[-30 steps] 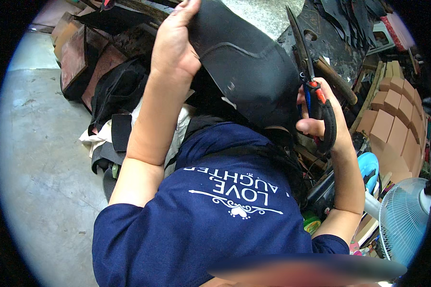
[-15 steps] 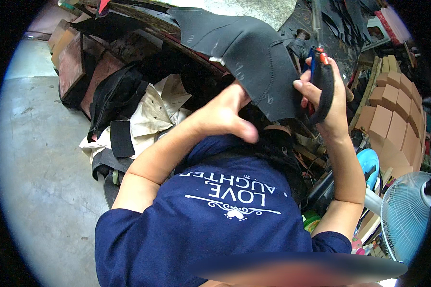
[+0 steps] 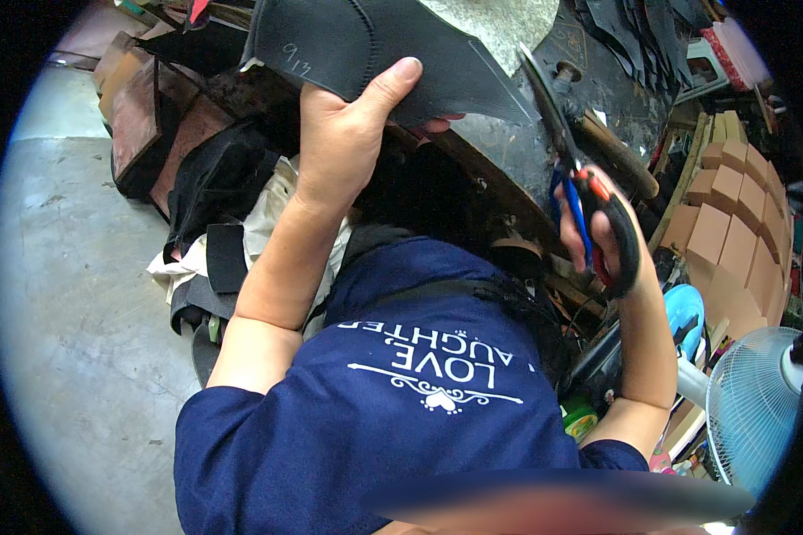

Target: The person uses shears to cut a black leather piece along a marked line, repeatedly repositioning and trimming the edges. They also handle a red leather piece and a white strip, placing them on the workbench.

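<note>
A black leather-like piece (image 3: pixel 321 40) with a stitched seam and pale handwritten marks spans the top of the view. My left hand (image 3: pixel 348 129) grips its near edge, thumb on top and the other fingers mostly hidden beneath. In my right hand (image 3: pixel 611 227) is a pair of scissors (image 3: pixel 558 125) with dark blades, black-and-orange handles and a blue part. The fingers are wrapped through and around the handles. The blades point up and away, close to the pointed right end of the piece. Whether they touch it I cannot tell.
Beyond the piece lie a pale rounded slab (image 3: pixel 517 27) and a dark worktable (image 3: pixel 589 94) with a wooden rod (image 3: pixel 620 156). Black strips (image 3: pixel 620 40) hang over the far side. Brown blocks (image 3: pixel 732 214) are stacked at right, near a fan (image 3: pixel 758 401). Cloth scraps (image 3: pixel 263 214) lie left.
My left hand has moved up and left and now has its thumb over the piece, which has shifted left and turned. My right hand has come lower, and the scissors' blades show clearly.
</note>
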The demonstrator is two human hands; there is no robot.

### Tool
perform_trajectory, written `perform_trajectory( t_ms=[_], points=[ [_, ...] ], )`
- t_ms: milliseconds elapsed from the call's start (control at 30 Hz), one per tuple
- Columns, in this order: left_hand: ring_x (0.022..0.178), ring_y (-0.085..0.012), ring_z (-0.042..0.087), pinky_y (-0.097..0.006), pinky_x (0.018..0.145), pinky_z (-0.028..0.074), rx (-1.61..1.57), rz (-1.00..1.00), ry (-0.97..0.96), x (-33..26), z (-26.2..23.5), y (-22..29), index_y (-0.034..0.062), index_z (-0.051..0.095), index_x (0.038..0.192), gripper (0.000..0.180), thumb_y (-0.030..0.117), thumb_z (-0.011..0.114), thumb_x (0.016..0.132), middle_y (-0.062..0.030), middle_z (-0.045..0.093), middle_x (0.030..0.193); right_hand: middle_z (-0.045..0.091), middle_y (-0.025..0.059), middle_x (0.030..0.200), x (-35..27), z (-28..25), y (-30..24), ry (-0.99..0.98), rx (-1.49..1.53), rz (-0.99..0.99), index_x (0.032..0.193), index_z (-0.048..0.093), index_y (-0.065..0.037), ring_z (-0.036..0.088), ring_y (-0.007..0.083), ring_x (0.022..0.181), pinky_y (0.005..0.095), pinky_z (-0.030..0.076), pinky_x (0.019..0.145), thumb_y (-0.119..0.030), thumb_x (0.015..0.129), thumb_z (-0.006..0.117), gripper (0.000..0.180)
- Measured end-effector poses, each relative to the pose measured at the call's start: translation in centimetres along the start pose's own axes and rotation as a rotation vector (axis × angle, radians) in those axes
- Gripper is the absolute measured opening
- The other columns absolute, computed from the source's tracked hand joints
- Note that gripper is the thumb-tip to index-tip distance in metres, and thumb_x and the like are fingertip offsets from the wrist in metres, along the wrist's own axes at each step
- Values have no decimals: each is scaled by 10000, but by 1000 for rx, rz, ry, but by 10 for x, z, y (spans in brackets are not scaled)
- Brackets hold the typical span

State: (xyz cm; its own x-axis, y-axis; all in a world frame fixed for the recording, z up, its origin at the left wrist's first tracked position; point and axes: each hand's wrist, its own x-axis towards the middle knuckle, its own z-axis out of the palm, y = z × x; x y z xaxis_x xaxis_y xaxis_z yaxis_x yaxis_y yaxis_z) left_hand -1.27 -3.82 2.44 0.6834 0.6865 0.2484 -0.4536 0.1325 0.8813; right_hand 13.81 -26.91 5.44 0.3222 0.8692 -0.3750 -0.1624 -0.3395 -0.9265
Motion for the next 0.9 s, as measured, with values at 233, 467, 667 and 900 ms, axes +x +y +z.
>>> perform_trajectory(
  t_ms=[233, 467, 667, 900],
  points=[
    [673, -257, 689, -335, 529, 584, 49, -20, -39, 2, -2, 6, -72, 569, 1068, 188, 37, 586, 916, -170, 680, 878, 552, 61, 682, -15, 1, 1, -44, -59, 63, 1215, 469, 19, 534, 126, 578, 236, 426, 521, -744, 701, 668, 941],
    [744, -285, 699, -348, 580, 592, -32, -17, 26, -7, 6, 0, -75, 536, 1125, 215, 49, 518, 950, -194, 668, 957, 570, 64, 708, -11, 8, 1, -65, 57, 50, 1245, 465, 3, 543, 128, 622, 232, 398, 554, -738, 678, 687, 959],
    [827, -306, 696, -372, 668, 608, 171, 149, 83, -10, 2, -2, -75, 522, 1168, 229, 35, 489, 970, -193, 653, 1027, 564, 46, 704, -17, 10, -7, -3, -78, 48, 1214, 491, 12, 542, 110, 639, 229, 410, 578, -727, 701, 681, 919],
    [862, -298, 691, -387, 689, 613, 266, 243, 80, -16, 5, -7, -71, 521, 1180, 232, 2, 498, 961, -195, 649, 1046, 530, 15, 626, -11, 17, -12, 36, -111, -51, 1167, 512, 25, 488, 79, 523, 197, 391, 484, -736, 739, 646, 884]
  ],
)
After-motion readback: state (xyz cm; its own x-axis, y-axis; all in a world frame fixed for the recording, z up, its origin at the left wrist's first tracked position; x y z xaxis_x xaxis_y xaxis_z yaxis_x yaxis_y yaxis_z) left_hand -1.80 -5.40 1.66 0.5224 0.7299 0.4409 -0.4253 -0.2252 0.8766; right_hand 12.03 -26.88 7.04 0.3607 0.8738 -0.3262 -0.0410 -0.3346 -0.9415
